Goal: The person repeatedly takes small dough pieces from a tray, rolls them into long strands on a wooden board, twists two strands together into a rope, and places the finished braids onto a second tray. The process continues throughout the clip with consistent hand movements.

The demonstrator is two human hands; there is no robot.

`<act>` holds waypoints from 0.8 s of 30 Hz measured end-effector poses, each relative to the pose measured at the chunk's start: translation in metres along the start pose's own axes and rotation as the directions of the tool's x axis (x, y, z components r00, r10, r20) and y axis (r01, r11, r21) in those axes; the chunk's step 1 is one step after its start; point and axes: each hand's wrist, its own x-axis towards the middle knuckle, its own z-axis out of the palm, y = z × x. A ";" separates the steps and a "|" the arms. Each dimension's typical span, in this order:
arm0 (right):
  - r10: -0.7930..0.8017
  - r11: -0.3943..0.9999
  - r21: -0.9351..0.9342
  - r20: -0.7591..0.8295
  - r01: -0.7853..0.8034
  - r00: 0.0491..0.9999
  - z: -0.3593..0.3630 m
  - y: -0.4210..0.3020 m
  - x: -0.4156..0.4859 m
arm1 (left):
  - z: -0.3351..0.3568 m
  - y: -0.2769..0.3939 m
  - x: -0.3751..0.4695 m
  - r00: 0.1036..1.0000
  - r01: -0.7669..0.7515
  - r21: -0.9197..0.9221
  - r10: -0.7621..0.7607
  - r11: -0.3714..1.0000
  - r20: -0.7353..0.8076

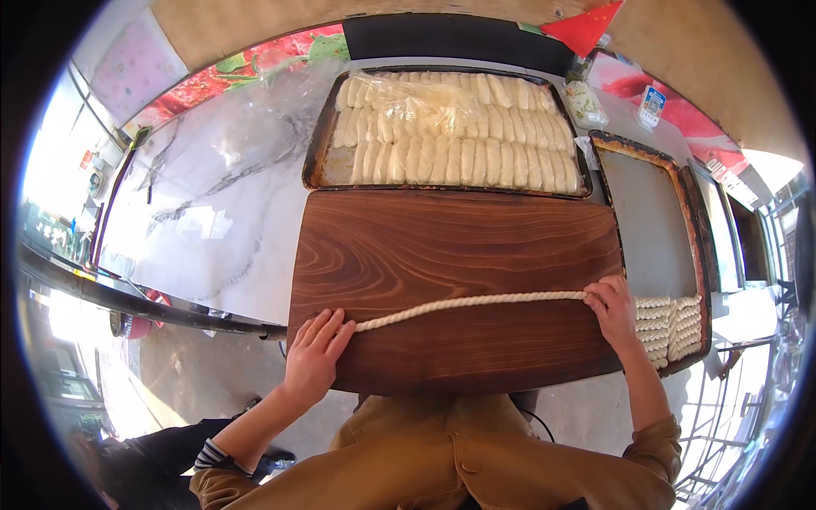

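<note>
A long twisted rope of pale dough (459,301) stretches across a dark wooden board (446,242). At its left end, my left hand (319,347) lies flat with the fingers over the dough and the board. My right hand (612,309) pinches the other end between thumb and fingers near the board's right edge. Beside that hand, twisted dough pieces (669,325) lie in two columns at the near end of a baking tray (650,217). The rope's left tip is hidden under my left fingers.
Behind the board stands a large dark-rimmed tray (328,172) with rows of dough sticks (446,159), partly under clear plastic film (421,105). A marble-patterned tabletop (210,223) extends to the left. A person's dark-clothed leg (172,446) shows at lower left. A small red flag (583,29) stands at the back.
</note>
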 end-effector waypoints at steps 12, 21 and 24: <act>0.214 0.971 -0.171 0.290 -0.170 0.933 -0.026 -0.100 0.003 | 0.074 -0.124 0.057 0.936 0.339 0.148 -0.318 0.929 -0.150; 0.241 0.970 0.002 0.088 -0.242 0.967 0.010 0.007 -0.004 | -0.005 -0.011 0.005 0.971 0.217 -0.127 -0.200 0.968 0.135; 0.236 0.962 0.119 0.077 -0.244 0.969 0.002 -0.002 -0.010 | -0.003 -0.025 -0.003 0.990 0.021 -0.041 -0.015 0.999 0.137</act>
